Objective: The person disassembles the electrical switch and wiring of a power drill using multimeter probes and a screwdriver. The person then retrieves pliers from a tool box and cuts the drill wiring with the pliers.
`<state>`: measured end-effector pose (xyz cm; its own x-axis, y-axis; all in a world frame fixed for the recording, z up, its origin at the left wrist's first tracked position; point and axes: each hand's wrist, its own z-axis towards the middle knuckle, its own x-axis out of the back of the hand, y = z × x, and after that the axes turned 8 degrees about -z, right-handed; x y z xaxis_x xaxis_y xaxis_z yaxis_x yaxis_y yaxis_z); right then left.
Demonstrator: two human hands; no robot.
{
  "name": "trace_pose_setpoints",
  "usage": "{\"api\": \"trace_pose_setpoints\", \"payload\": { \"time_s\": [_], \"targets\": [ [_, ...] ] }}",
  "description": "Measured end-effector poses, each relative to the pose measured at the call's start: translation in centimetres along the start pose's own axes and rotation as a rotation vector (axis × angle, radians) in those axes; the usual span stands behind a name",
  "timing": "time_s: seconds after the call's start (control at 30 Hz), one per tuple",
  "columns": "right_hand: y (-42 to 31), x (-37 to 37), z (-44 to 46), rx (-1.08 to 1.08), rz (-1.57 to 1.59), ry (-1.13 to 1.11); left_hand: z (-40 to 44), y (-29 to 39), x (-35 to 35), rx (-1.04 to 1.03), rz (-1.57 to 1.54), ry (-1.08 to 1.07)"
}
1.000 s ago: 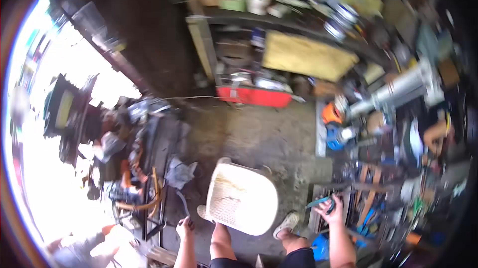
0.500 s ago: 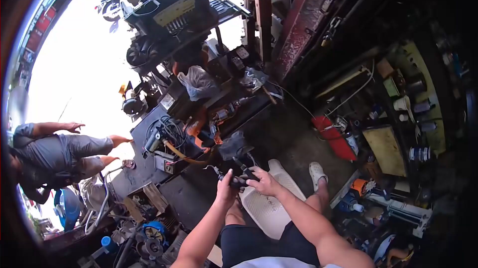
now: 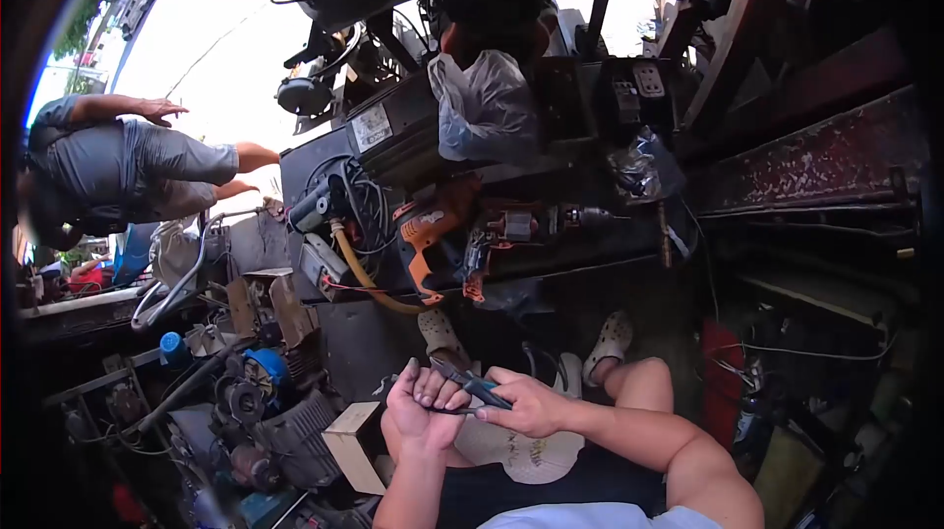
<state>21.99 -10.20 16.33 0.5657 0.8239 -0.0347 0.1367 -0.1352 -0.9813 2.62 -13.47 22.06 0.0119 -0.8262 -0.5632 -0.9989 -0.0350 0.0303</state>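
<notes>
View swung L; pliers (image 3: 476,386) partly hid in R hand (image 3: 531,405).

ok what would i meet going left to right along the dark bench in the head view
A grey-and-black power tool, an orange tool housing, an opened drill with its chuck, a shiny crumpled plastic bag.

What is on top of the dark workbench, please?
An orange power-tool casing, a drill, coiled cable and a small crumpled plastic bag lie there. The workbench directly beneath them is hidden.
</notes>
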Motion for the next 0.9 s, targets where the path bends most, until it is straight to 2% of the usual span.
{"api": "trace_pose_setpoints", "payload": {
  "time_s": [0.17,0.27,0.33,0.53,0.63,0.73,0.77,0.8,0.83,0.87,0.9],
  "targets": [
    [4.4,2.6,3.7,0.025,-0.062,-0.094,6.0,2.2,2.1,0.115,-0.053,-0.130],
    [5.8,3.5,5.6,0.097,-0.137,-0.083,8.4,3.3,2.3,0.042,0.084,-0.250],
    [7.0,4.0,5.9,0.155,-0.177,-0.053,9.9,3.3,3.2,0.064,0.074,-0.291],
    [6.6,2.6,6.7,0.218,-0.268,-0.028,9.9,5.9,3.9,0.026,0.044,-0.385],
    [5.7,1.6,7.1,0.269,-0.320,0.040,9.8,7.0,4.0,-0.008,0.118,-0.522],
    [6.0,0.5,7.8,0.236,-0.372,0.019,9.9,8.5,4.7,-0.044,0.161,-0.564],
    [6.1,0.3,8.0,0.242,-0.344,0.033,9.9,10.3,5.0,-0.186,0.166,-0.621],
    [6.2,0.5,7.8,0.268,-0.357,0.102,9.9,13.2,5.0,-0.251,0.082,-0.831],
    [6.1,1.1,7.2,0.270,-0.381,0.168,8.9,15.2,4.7,-0.218,0.012,-0.990],
    [6.1,1.8,6.3,0.257,-0.400,0.240,7.9,15.7,4.6,-0.266,-0.028,-1.020],
    [6.1,2.6,5.0,0.194,-0.383,0.308,7.6,15.6,4.7,-0.278,0.071,-1.086]
  ]
}}
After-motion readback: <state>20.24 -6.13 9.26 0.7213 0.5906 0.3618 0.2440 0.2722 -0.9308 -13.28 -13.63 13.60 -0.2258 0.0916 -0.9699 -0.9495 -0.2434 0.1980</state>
